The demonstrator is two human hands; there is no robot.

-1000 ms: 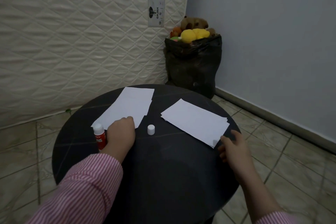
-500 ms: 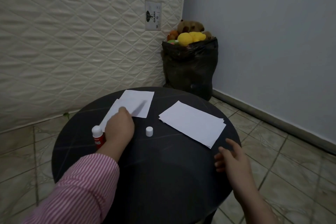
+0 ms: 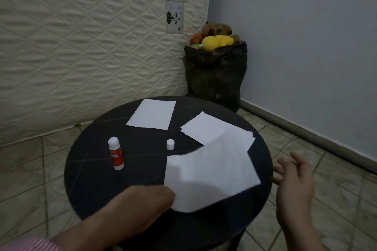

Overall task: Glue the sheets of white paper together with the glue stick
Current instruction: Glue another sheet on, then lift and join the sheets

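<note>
My left hand [image 3: 142,208] holds a white sheet of paper [image 3: 210,175] by its near left corner, lifted above the front of the round black table [image 3: 91,185]; the sheet is blurred. My right hand [image 3: 293,187] hovers off the table's right edge with fingers spread, holding nothing. One white sheet [image 3: 152,114] lies flat at the back of the table. A small stack of white sheets [image 3: 214,130] lies at the right, partly covered by the lifted sheet. The red and white glue stick [image 3: 115,153] stands upright on the left, uncapped, its white cap [image 3: 170,144] apart near the middle.
A quilted mattress [image 3: 81,47] leans against the wall behind the table. A black bag [image 3: 216,75] full of plush toys stands in the corner by the blue wall. Tiled floor surrounds the table.
My left hand took one sheet from the left pile and carried it toward me and to the right. My right hand left the table edge and opened. The camera view tilted.
</note>
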